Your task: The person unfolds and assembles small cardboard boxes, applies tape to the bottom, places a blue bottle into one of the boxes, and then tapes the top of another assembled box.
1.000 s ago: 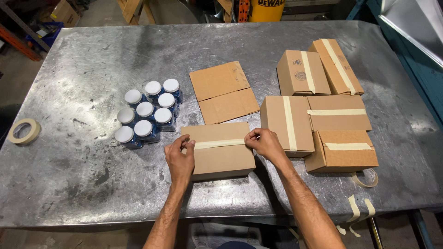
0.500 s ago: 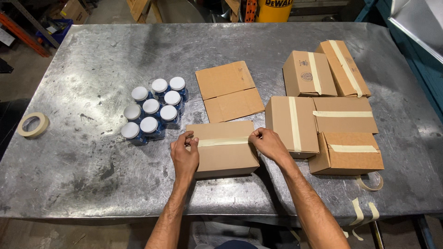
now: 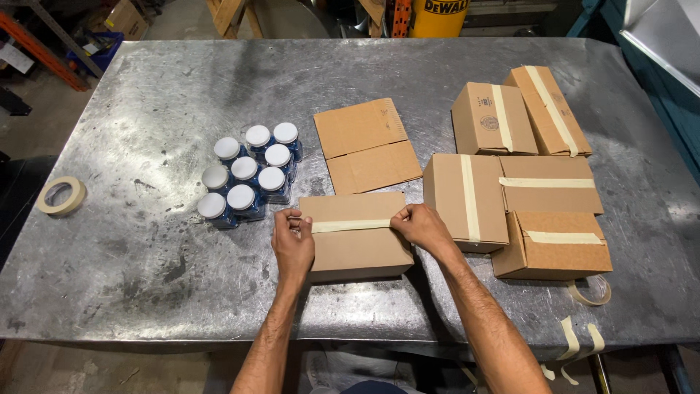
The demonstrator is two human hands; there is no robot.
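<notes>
Steel worktop [image 3: 146,95] carries it all. Five taped boxes [image 3: 510,182] sit right, one box [image 3: 354,252] at the front edge. Left hand [image 3: 292,244] and right hand [image 3: 419,226] press its tape strip [image 3: 350,225] ends, fingers flat, gripping nothing. Jars [image 3: 248,175] stand beside.

Box under both hands [image 3: 357,248]: plain brown cardboard, one pale cream tape strip [image 3: 350,225] across the top; five sealed boxes [image 3: 510,175] to the right same brown, same cream tape; flat cardboard sheet [image 3: 367,145] brown, unmarked; jars [image 3: 248,179]: blue bodies, white lids; tape roll [image 3: 61,195] beige; table [image 3: 146,95] dull grey metal, scuffed, dark blotches; bin at far edge [image 3: 437,16] yellow with black
</notes>
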